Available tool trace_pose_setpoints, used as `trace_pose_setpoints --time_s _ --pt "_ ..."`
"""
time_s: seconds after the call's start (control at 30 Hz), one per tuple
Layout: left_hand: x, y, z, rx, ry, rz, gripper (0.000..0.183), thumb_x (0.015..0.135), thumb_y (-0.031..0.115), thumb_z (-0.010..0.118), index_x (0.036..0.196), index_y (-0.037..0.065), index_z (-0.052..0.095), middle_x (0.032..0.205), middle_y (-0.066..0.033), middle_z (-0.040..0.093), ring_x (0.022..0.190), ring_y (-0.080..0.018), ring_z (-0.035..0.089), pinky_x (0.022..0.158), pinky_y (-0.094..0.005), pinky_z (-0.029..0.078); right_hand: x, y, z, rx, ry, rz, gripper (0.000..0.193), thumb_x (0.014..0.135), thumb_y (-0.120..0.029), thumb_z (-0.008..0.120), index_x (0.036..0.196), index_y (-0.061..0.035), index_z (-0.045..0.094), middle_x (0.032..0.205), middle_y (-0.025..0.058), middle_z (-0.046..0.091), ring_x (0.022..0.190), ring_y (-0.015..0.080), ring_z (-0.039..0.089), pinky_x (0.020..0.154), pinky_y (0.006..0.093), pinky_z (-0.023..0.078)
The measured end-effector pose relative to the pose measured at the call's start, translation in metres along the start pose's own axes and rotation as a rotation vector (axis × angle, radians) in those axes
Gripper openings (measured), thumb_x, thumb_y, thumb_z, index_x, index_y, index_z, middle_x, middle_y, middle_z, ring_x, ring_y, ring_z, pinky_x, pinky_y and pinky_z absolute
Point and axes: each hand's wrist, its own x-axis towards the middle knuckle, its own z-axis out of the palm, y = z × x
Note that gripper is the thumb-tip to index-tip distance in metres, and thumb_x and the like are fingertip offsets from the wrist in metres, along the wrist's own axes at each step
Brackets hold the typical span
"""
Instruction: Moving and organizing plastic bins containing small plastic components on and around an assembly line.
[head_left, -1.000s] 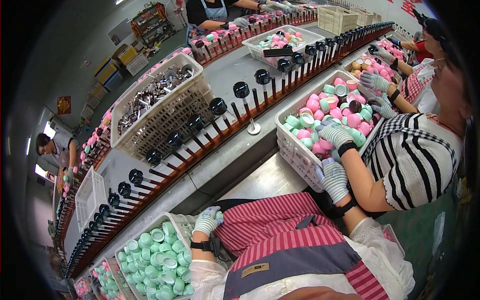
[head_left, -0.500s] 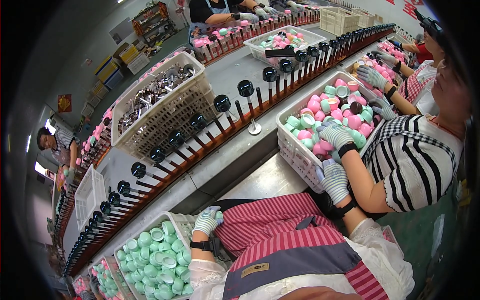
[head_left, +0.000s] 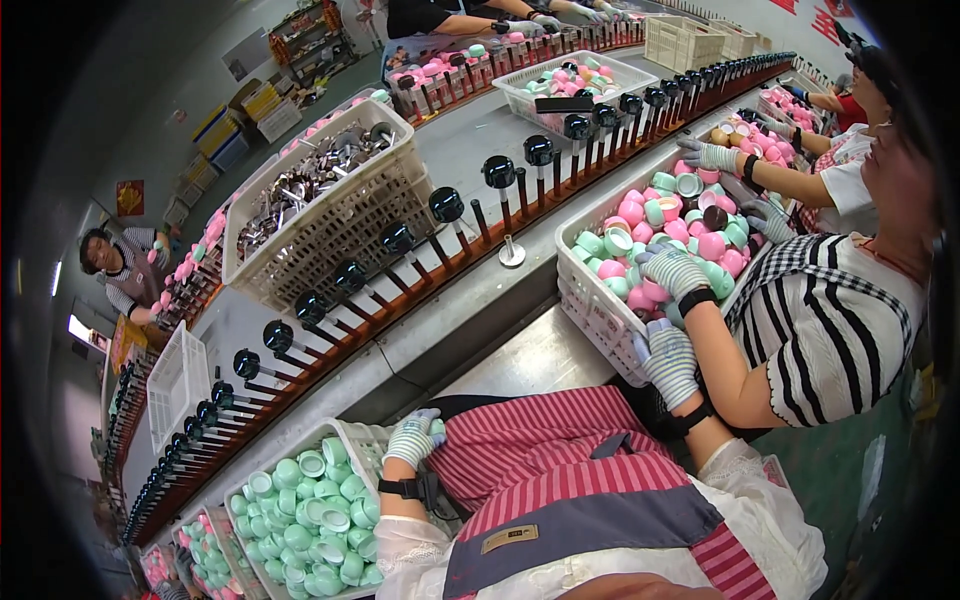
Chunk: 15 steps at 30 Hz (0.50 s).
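Observation:
My left hand [head_left: 411, 438], in a striped knit glove, is closed beside the crate of mint-green cup-shaped pieces [head_left: 312, 515]. A bit of mint green shows at its fingertips, but I cannot make out what it is. My right hand [head_left: 668, 362], gloved alike, has its fingers stretched out against the near corner of a white basket [head_left: 600, 335]. In that basket lie mixed pink, mint and a few dark cup-shaped pieces [head_left: 690, 225]. A co-worker's gloved hand [head_left: 675, 272] rests on them, just above my right hand.
Ahead runs a line of upright rods with glossy black domed pieces [head_left: 398, 238]. Beyond it stand a crate of metallic parts [head_left: 325, 185], a basket of coloured pieces [head_left: 570, 85] and a white basket [head_left: 178, 375]. A small round-based stand [head_left: 512, 252] sits at the line's edge. Co-workers are close at right.
My two hands stay in place. At the upper right, a co-worker's gloved hand has reached left over the basket. The person at the far left has shifted their arms.

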Motion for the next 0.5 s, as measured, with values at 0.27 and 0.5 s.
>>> trace_pose_setpoints --time_s 0.27,0.5 --pt "0.001 0.001 0.001 -0.004 -0.004 0.006 0.063 0.075 0.029 0.076 0.132 0.011 0.054 0.131 -0.0152 0.057 0.119 -0.0337 0.055 0.102 -0.0384 0.044 -0.002 0.003 0.0 -0.002 0.023 -0.017 0.027 0.089 -0.032 0.058 0.086 -0.0053 0.057 0.08 0.0157 0.059 0.07 0.0327 0.06 0.065 0.0447 0.048" --pt "-0.01 0.002 0.002 -0.023 0.001 -0.028 0.063 0.075 0.031 0.075 0.132 0.012 0.054 0.131 -0.0158 0.057 0.119 -0.0339 0.055 0.102 -0.0387 0.044 0.003 -0.002 0.001 0.005 0.038 -0.047 0.027 0.089 -0.033 0.058 0.085 -0.0057 0.057 0.079 0.0156 0.058 0.069 0.0331 0.06 0.063 0.0454 0.048"
